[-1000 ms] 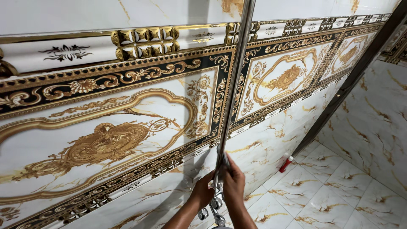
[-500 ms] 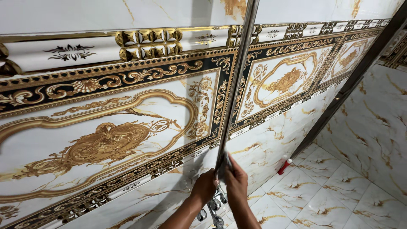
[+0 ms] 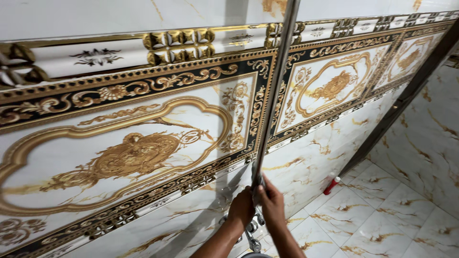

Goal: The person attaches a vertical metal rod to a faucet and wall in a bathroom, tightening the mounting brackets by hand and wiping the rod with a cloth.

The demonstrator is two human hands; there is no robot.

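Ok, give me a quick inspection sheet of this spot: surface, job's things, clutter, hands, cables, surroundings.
Surface: tiled wall with gold ornament panels and dark border, marble-look tiles below.
Job's things: chrome pipe running up the wall; chrome tap fitting at its lower end.
Clutter: small red object on the floor by the wall.
Hands: left hand and right hand both wrapped around the pipe's lower end.
Cables: nothing seen.
Surroundings: marble-look floor tiles; dark door frame at right.
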